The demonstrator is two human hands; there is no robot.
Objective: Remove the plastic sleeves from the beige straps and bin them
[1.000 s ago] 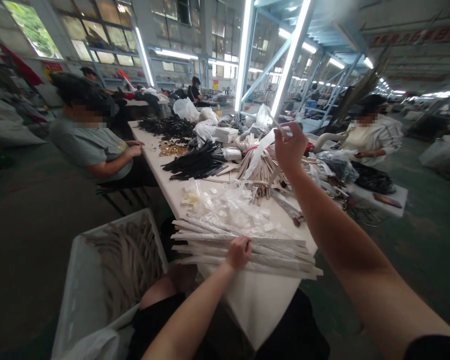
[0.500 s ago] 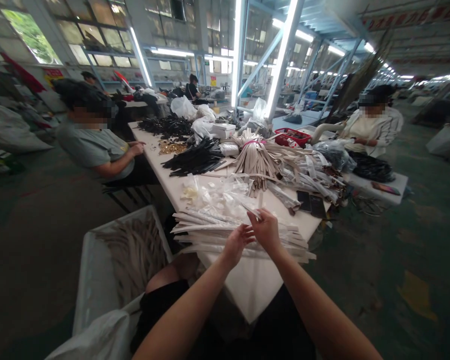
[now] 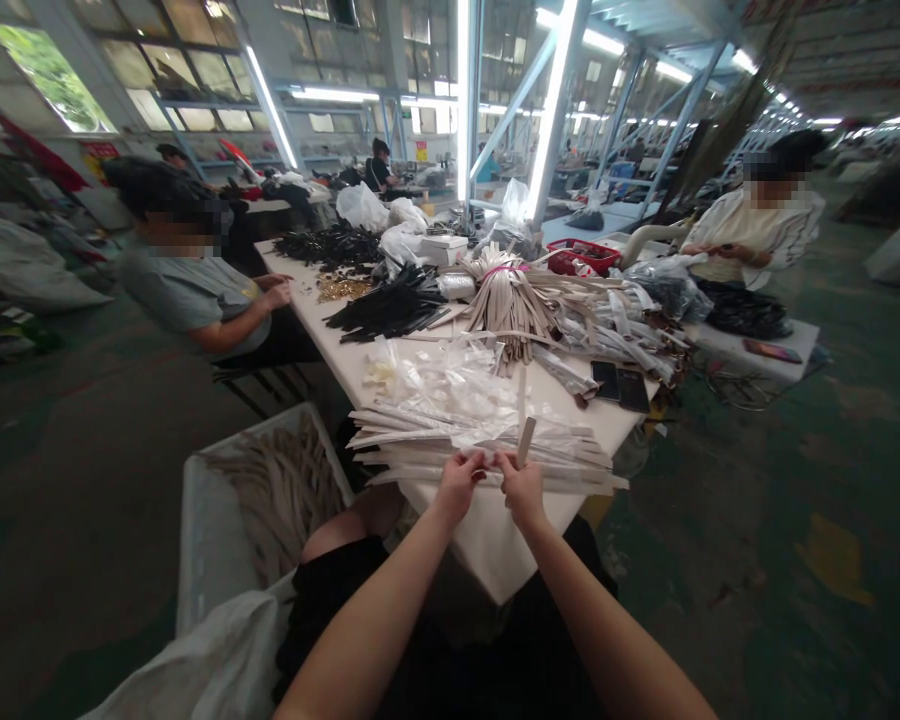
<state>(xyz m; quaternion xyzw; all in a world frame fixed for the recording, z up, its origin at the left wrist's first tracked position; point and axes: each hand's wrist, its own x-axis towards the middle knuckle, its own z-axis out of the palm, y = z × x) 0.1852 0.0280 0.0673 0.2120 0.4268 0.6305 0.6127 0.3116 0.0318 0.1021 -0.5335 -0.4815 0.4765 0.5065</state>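
My left hand (image 3: 459, 486) is closed in a pinch on the near edge of a clear plastic bag (image 3: 474, 434). Close beside it, my right hand (image 3: 523, 492) is shut on a beige strap (image 3: 526, 440), whose end sticks up past the fingers. The right fingertips also meet the bag's edge, almost touching the left ones. Beneath and beyond both hands lies a layer of pale straps in plastic sleeves (image 3: 397, 455), spread across the table corner. Loose clear bags (image 3: 442, 370) lie just behind them.
On the table (image 3: 495, 555) are a tied bundle of beige straps (image 3: 499, 300), black straps (image 3: 390, 305) and a red basket (image 3: 581, 258). A white bin of straps (image 3: 195, 540) stands at my left. One person (image 3: 202, 290) sits left, another (image 3: 757, 225) right.
Both hands have come down and nearer to me, with their fingertips now together at the bag's edge. The strap end now stands up from my right hand.
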